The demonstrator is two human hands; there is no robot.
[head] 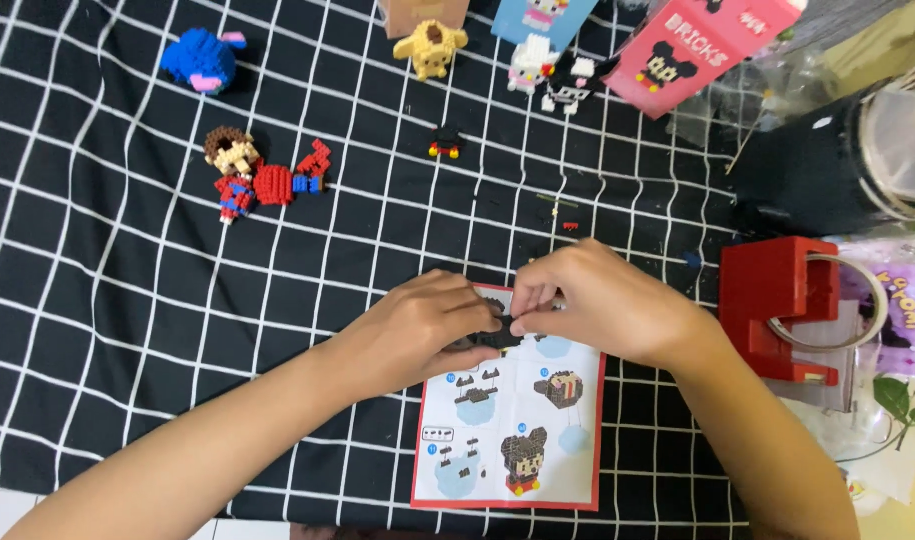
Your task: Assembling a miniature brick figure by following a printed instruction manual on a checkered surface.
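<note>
Both hands meet over the top of an instruction sheet (522,440) with a red border. My left hand (422,325) grips a small black brick build (499,338) from the left. My right hand (602,300) pinches the same build from above with its fingertips. Most of the build is hidden under my fingers. The sheet shows step drawings and a brick mouse figure.
On the black checked cloth (127,300) lie a red and blue brick figure (257,180), a blue one (199,60), a yellow one (430,45), white ones (547,75) and a small black piece (444,142). A pink box (697,45) and a red tape dispenser (782,300) stand right.
</note>
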